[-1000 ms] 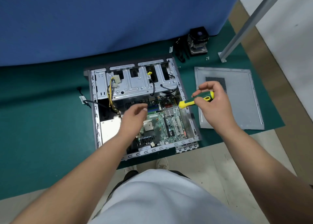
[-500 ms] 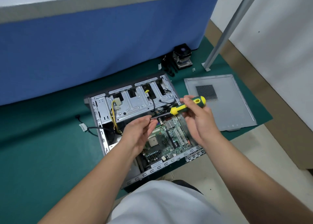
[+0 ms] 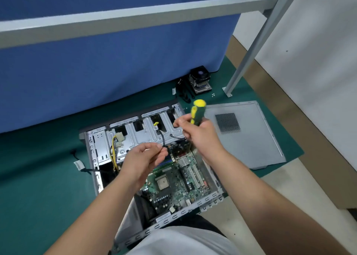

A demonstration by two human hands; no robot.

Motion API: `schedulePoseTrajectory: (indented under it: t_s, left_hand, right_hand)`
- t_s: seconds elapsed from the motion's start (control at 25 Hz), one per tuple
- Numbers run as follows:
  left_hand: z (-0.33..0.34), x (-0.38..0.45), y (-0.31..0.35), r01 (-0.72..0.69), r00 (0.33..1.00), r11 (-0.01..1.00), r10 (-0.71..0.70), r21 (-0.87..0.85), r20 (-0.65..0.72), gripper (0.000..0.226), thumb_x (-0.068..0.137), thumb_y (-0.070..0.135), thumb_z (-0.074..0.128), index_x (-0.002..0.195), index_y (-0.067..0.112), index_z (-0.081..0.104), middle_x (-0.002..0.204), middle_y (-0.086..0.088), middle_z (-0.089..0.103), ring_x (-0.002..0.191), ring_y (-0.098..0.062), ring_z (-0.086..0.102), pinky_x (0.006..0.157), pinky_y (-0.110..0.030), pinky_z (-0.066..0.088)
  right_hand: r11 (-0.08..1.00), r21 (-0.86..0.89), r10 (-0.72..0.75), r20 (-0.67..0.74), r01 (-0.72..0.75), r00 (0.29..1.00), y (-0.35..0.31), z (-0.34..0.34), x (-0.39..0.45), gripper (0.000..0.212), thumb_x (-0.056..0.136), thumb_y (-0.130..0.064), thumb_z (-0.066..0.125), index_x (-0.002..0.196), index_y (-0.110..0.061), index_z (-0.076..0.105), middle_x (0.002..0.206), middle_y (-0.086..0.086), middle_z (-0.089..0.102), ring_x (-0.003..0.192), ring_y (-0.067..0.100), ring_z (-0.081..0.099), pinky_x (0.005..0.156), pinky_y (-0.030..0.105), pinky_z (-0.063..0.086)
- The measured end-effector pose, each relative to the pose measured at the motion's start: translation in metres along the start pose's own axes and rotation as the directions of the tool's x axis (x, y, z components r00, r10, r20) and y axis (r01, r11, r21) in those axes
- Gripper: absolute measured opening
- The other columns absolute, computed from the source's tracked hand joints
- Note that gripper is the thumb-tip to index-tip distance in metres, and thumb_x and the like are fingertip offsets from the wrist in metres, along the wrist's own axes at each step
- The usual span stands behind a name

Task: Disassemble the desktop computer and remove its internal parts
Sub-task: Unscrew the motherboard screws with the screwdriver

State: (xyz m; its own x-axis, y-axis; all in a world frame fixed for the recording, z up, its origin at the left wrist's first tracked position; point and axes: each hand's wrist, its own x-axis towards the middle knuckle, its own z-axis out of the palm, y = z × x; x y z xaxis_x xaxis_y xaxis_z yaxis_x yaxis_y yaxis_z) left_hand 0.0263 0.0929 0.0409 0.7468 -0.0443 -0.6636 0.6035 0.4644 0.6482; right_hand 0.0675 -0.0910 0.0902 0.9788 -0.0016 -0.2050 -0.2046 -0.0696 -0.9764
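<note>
Swung from level to upright, the yellow-green screwdriver (image 3: 197, 113) stands gripped in the right hand (image 3: 201, 137). Below, the open grey steel computer case (image 3: 96, 148) on the green mat (image 3: 38, 177) bares its green motherboard (image 3: 173, 183). Left hand (image 3: 143, 160) curls, perhaps pinching something small.

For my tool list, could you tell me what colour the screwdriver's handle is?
Yellow and green, seen in the head view: screwdriver.
</note>
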Motion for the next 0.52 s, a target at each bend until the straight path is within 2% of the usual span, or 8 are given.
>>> schedulePoseTrajectory:
  t_s: [0.08, 0.16, 0.28, 0.4, 0.52]
  left_hand:
    - [0.023, 0.007, 0.005, -0.014, 1.000, 0.998, 0.015, -0.067, 0.021, 0.034, 0.081, 0.010, 0.078, 0.108, -0.007, 0.068, 0.104, -0.024, 0.076, 0.092, -0.025, 0.077, 0.072, -0.024, 0.061]
    - [0.046, 0.016, 0.010, -0.015, 0.999, 0.990, 0.021, -0.137, 0.043, 0.030, 0.081, 0.010, 0.076, 0.105, -0.008, 0.071, 0.108, -0.021, 0.076, 0.093, -0.023, 0.077, 0.072, -0.023, 0.061]
    - [0.076, 0.031, 0.016, -0.039, 0.996, 0.990, 0.049, -0.132, 0.073, 0.017, 0.098, 0.003, 0.060, 0.105, -0.008, 0.072, 0.113, -0.017, 0.076, 0.094, -0.021, 0.077, 0.073, -0.022, 0.060]
    - [0.102, 0.045, 0.023, -0.108, 0.993, 0.992, 0.110, -0.059, 0.034, 0.020, 0.104, 0.006, 0.053, 0.102, -0.002, 0.071, 0.096, -0.015, 0.077, 0.080, -0.018, 0.076, 0.070, -0.023, 0.061]
    - [0.124, 0.060, 0.027, -0.191, 0.982, 0.981, 0.191, 0.032, 0.010, 0.020, 0.105, 0.010, 0.054, 0.093, 0.007, 0.069, 0.093, -0.013, 0.077, 0.081, -0.019, 0.075, 0.076, -0.029, 0.062]
  right_hand:
    - [0.969, -0.247, 0.026, 0.071, -0.008, 0.997, 0.003, -0.005, 0.013, 0.012, 0.093, -0.026, 0.071, 0.082, -0.022, 0.075, 0.072, -0.011, 0.070, 0.059, 0.003, 0.058, 0.063, 0.027, 0.044]
    - [0.922, -0.386, 0.031, 0.106, 0.012, 0.994, 0.006, -0.012, 0.023, 0.009, 0.088, -0.036, 0.075, 0.085, -0.028, 0.075, 0.075, -0.013, 0.073, 0.070, 0.002, 0.067, 0.068, 0.030, 0.054]
    - [0.903, -0.420, -0.049, 0.107, 0.090, 0.993, 0.006, -0.029, 0.043, 0.010, 0.080, -0.041, 0.079, 0.083, -0.034, 0.073, 0.080, -0.012, 0.073, 0.075, 0.002, 0.068, 0.070, 0.022, 0.055]
    - [0.867, -0.470, -0.139, 0.093, 0.167, 0.986, 0.006, -0.047, 0.066, 0.007, 0.081, -0.030, 0.080, 0.084, -0.030, 0.073, 0.084, -0.007, 0.069, 0.079, 0.003, 0.066, 0.073, 0.024, 0.054]
    - [0.821, -0.526, -0.201, 0.097, 0.221, 0.975, 0.009, -0.060, 0.086, 0.006, 0.082, -0.022, 0.077, 0.084, -0.021, 0.072, 0.081, -0.005, 0.063, 0.076, 0.006, 0.060, 0.067, 0.020, 0.046]
